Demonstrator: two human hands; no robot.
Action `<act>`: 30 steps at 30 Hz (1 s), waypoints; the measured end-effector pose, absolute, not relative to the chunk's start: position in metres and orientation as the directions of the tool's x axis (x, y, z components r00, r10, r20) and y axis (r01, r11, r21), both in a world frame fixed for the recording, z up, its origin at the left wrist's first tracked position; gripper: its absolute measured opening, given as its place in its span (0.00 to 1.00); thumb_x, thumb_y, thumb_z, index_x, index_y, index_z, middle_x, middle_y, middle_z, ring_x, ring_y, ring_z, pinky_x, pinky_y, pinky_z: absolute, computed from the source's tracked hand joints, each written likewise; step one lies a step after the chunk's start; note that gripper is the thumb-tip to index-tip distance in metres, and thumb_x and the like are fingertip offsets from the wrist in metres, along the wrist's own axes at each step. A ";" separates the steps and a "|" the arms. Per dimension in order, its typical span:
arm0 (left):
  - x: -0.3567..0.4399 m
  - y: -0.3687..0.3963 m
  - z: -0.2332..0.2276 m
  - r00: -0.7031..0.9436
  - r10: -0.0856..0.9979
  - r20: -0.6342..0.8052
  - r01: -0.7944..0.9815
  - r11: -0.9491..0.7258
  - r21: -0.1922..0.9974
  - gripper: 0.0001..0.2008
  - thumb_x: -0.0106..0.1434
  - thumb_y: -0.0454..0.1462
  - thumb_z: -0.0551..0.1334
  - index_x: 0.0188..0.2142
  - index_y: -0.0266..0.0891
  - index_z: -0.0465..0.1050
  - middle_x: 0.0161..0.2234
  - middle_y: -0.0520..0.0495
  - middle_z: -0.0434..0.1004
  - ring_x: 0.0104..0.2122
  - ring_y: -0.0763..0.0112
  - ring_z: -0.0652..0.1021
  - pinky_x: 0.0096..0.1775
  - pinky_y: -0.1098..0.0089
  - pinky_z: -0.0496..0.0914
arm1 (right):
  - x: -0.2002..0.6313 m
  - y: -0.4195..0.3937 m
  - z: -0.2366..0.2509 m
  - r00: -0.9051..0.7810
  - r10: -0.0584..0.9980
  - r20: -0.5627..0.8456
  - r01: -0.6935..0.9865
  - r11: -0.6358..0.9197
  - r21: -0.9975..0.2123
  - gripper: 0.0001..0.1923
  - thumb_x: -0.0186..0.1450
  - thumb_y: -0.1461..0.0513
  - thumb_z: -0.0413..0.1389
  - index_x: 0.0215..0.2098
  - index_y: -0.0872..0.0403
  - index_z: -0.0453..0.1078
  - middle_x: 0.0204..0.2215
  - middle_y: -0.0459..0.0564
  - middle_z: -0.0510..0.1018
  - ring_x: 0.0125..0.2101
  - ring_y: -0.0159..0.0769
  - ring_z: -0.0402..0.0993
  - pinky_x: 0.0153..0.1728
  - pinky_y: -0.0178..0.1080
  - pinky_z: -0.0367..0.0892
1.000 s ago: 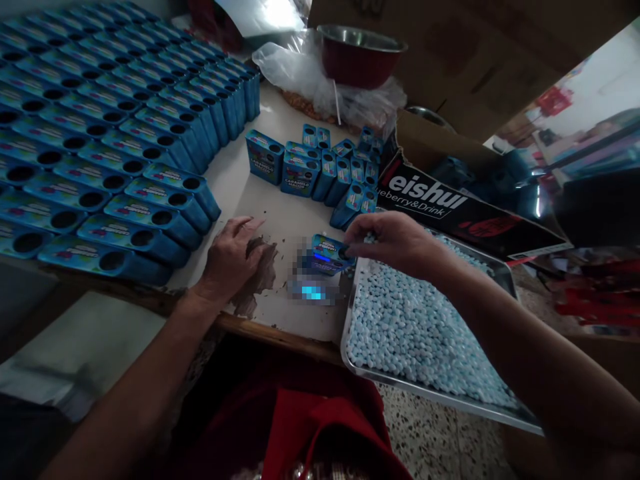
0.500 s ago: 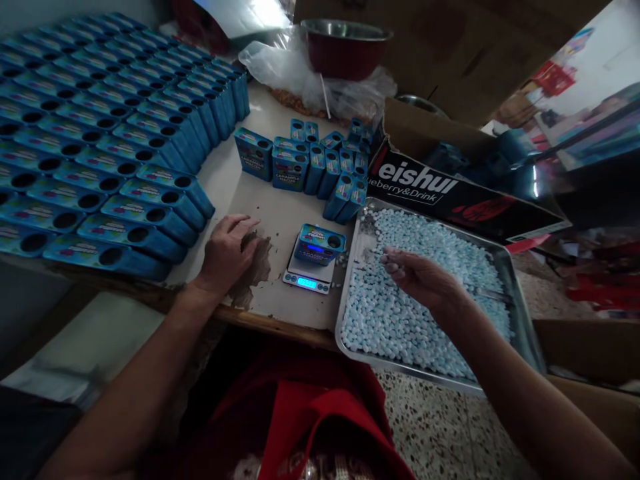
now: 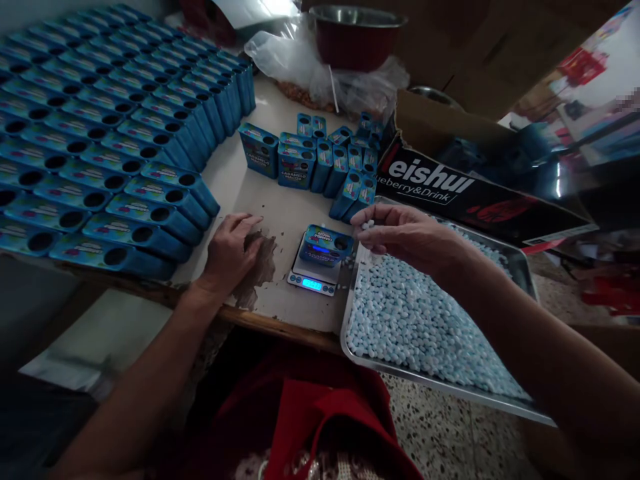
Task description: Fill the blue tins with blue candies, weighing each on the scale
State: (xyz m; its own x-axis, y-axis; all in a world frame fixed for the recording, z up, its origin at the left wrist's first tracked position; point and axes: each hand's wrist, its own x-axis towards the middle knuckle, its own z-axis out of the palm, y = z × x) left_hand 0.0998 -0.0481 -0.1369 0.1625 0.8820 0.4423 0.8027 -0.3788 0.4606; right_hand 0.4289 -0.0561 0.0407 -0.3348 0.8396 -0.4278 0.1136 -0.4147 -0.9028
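A blue tin [image 3: 327, 245] with a round hole in its top stands on a small digital scale [image 3: 313, 281] with a lit display. Just right of the tin is my right hand [image 3: 400, 233], its thumb and fingers pinched around a few small white candies [image 3: 369, 225]. Below that hand, pale blue and white candies [image 3: 415, 320] fill a metal tray [image 3: 440, 388]. My left hand [image 3: 233, 253] rests on the table left of the scale, holding nothing, fingers loosely apart, beside a dark worn patch [image 3: 257, 263].
Rows of blue tins [image 3: 120, 140] cover the table's left side. Smaller groups of tins [image 3: 297, 160] stand behind the scale. A black printed carton [image 3: 450, 187] borders the tray. Farther back are a red bowl [image 3: 355, 47] and a clear plastic bag [image 3: 285, 53].
My right hand has moved left and up from over the tray to beside the tin, carrying a few candies. My left hand stays on the table. The view has shifted slightly.
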 end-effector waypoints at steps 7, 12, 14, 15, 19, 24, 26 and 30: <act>0.099 -0.051 -0.138 0.167 0.881 0.442 0.786 -0.390 0.480 0.22 0.71 0.41 0.62 0.61 0.39 0.75 0.58 0.35 0.76 0.58 0.48 0.77 0.64 0.50 0.72 | 0.425 -0.046 0.036 -0.324 0.873 -0.366 0.260 -0.289 -0.921 0.15 0.60 0.55 0.74 0.40 0.56 0.81 0.28 0.50 0.83 0.22 0.28 0.69 0.19 0.32 0.59; 0.099 -0.051 -0.140 0.161 0.887 0.432 0.774 -0.385 0.502 0.22 0.71 0.41 0.62 0.62 0.41 0.75 0.59 0.35 0.75 0.59 0.47 0.76 0.64 0.49 0.71 | 0.417 -0.047 0.032 -0.346 0.883 -0.317 0.430 -0.151 -0.890 0.14 0.63 0.52 0.71 0.35 0.55 0.81 0.22 0.44 0.75 0.20 0.27 0.63 0.20 0.33 0.55; 0.099 -0.050 -0.140 0.158 0.888 0.431 0.776 -0.382 0.502 0.22 0.71 0.41 0.62 0.63 0.41 0.74 0.60 0.36 0.75 0.60 0.48 0.76 0.64 0.49 0.71 | 0.413 -0.046 0.032 -0.350 0.895 -0.275 0.535 -0.049 -0.843 0.15 0.64 0.51 0.70 0.34 0.55 0.82 0.21 0.43 0.75 0.20 0.27 0.64 0.22 0.34 0.57; 0.099 -0.050 -0.140 0.157 0.888 0.433 0.778 -0.381 0.499 0.22 0.71 0.41 0.62 0.63 0.41 0.74 0.59 0.35 0.75 0.59 0.48 0.76 0.64 0.50 0.71 | 0.412 -0.045 0.032 -0.356 0.899 -0.256 0.577 -0.004 -0.817 0.16 0.64 0.50 0.70 0.33 0.55 0.82 0.21 0.43 0.75 0.20 0.27 0.64 0.23 0.34 0.58; 0.098 -0.049 -0.141 0.159 0.887 0.434 0.794 -0.376 0.478 0.23 0.71 0.42 0.62 0.63 0.38 0.74 0.58 0.33 0.75 0.59 0.46 0.76 0.63 0.49 0.72 | 0.413 -0.041 0.029 -0.364 0.892 -0.268 0.603 0.006 -0.798 0.21 0.67 0.45 0.66 0.32 0.54 0.82 0.20 0.43 0.74 0.20 0.27 0.63 0.22 0.35 0.57; 0.098 -0.050 -0.140 0.159 0.888 0.432 0.796 -0.374 0.476 0.23 0.71 0.42 0.62 0.63 0.39 0.74 0.59 0.35 0.74 0.59 0.46 0.76 0.64 0.50 0.72 | 0.414 -0.041 0.028 -0.324 0.867 -0.378 0.433 -0.219 -0.874 0.24 0.68 0.41 0.65 0.36 0.54 0.84 0.25 0.48 0.78 0.22 0.29 0.67 0.22 0.34 0.59; 0.098 -0.050 -0.139 0.159 0.885 0.438 0.793 -0.379 0.477 0.23 0.71 0.41 0.63 0.63 0.40 0.73 0.59 0.35 0.74 0.59 0.47 0.76 0.64 0.50 0.71 | 0.413 -0.042 0.030 -0.311 0.867 -0.390 0.404 -0.251 -0.880 0.20 0.68 0.45 0.66 0.35 0.53 0.84 0.26 0.50 0.80 0.23 0.30 0.68 0.22 0.34 0.59; 0.098 -0.050 -0.138 0.162 0.881 0.445 0.788 -0.387 0.479 0.23 0.70 0.38 0.62 0.63 0.40 0.73 0.59 0.35 0.75 0.60 0.46 0.75 0.65 0.48 0.70 | 0.416 -0.042 0.036 -0.337 0.873 -0.354 0.345 -0.235 -0.909 0.06 0.65 0.59 0.67 0.37 0.53 0.84 0.29 0.50 0.82 0.24 0.30 0.67 0.22 0.35 0.58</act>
